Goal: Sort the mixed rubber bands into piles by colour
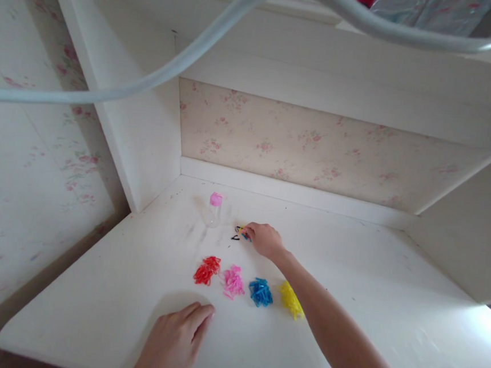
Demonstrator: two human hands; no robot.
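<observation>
My right hand [264,240] reaches far across the white desk [367,309], its fingers closed on a small cluster of mixed-colour pieces [240,233] lying there. My left hand [176,338] rests flat near the front edge, fingers stretched out, holding nothing. Between the hands lie small sorted piles in a row: red [207,270], pink [233,281], blue [260,292] and yellow [291,299]. My right forearm passes just beside the yellow pile. What the pieces are is too small to tell.
A small clear bottle with a pink cap [213,209] stands near the back left corner. White side panels [141,140] and a floral back wall enclose the desk. A pale hose [187,58] hangs across the top of the view.
</observation>
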